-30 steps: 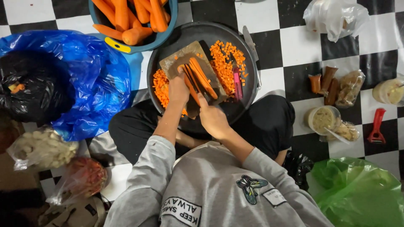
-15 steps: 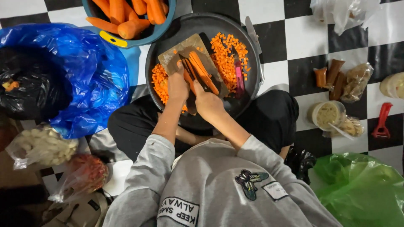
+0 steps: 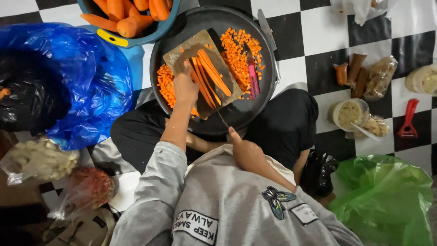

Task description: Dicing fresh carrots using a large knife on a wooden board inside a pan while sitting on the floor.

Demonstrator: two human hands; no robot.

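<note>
A: Nearest, the right hand (image 3: pixel 246 152) is closed round a knife (image 3: pixel 221 119), blade tip at the board's edge.

B: And the left hand (image 3: pixel 185 86)?

A: Fingers pressed flat on the carrot strips (image 3: pixel 207 77) lying on the cutting board (image 3: pixel 200 68) inside the dark tray (image 3: pixel 268 86) (keep fingertips tucked, strips bunched, for even dice).

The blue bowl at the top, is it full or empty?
Full, as far as seen: the blue bowl holds whole peeled carrots piled above its rim; the frame cuts off its top.
</note>
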